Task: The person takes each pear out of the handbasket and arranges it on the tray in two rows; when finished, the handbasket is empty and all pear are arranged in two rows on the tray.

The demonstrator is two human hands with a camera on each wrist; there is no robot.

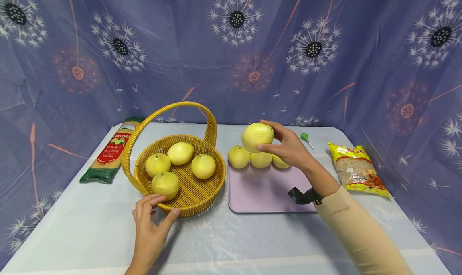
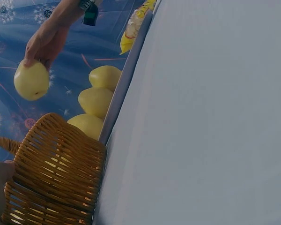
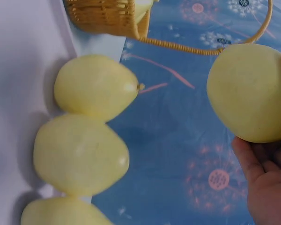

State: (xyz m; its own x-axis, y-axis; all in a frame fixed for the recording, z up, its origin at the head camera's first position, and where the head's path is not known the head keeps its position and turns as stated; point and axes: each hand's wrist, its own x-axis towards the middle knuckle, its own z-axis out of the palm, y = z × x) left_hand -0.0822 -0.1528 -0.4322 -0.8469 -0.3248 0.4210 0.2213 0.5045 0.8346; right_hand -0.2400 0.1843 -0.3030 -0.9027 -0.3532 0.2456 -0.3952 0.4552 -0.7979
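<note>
A pale yellow pomelo (image 1: 257,137) is in my right hand (image 1: 288,146), held between thumb and fingers above the back of the lilac tray (image 1: 267,191). Three more pomelos stand in a row on the tray's back part, such as the leftmost pomelo (image 1: 238,157); the right one is partly hidden by the hand. With fingers and thumb my left hand (image 1: 149,227) holds the near left rim of the yellow wicker basket (image 1: 195,209). Several pomelos lie in the basket, and its nearest pomelo (image 1: 165,185) is right by the left fingertips. The left wrist view shows the basket's woven side (image 2: 61,164).
A tall handle (image 1: 173,105) arches over the basket. Left of it lies a green and red pasta bag (image 1: 114,150). A yellow snack bag (image 1: 357,168) lies right of the tray, and a green lollipop (image 1: 304,137) behind it. A patterned curtain (image 1: 173,58) hangs behind the table.
</note>
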